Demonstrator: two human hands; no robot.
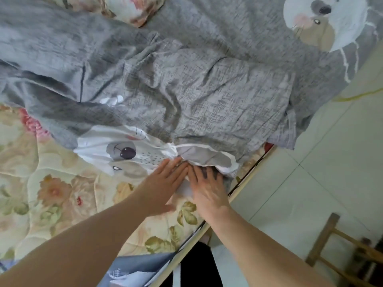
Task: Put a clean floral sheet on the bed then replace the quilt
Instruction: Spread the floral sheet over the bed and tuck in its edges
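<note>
Here, the bed filled most of the view, and its near surface was covered by the floral sheet (51, 193), a cream quilted cloth printed with pink, peach and olive blooms, lying fairly smooth. A further patch of the same print showed at the far edge, near the top centre. Over the middle and far part of the bed lay the quilt (207, 90), grey with a woven-looking texture and white cartoon animal faces, one at the far right and one close to the hands. It was rumpled into folds, and its near edge sat on the sheet, bunched with a white lining turned out.

The left hand (163, 185) lay flat with fingers spread and nothing gripped, its fingertips touching the quilt's near edge beside the animal face. The right hand (209, 189) was also flat and released, palm down on the white and grey fold of that edge, just beside the left hand.

The bed's pale edge (244, 189) ran diagonally from the near centre to the right. Beyond it on the right was a floor of pale tiles (321, 172) with thin joints. A wooden stool (339, 253) stood at the near right corner, partly blurred. A blue-grey printed cloth (141, 268) showed at the near edge, beside dark clothing.
</note>
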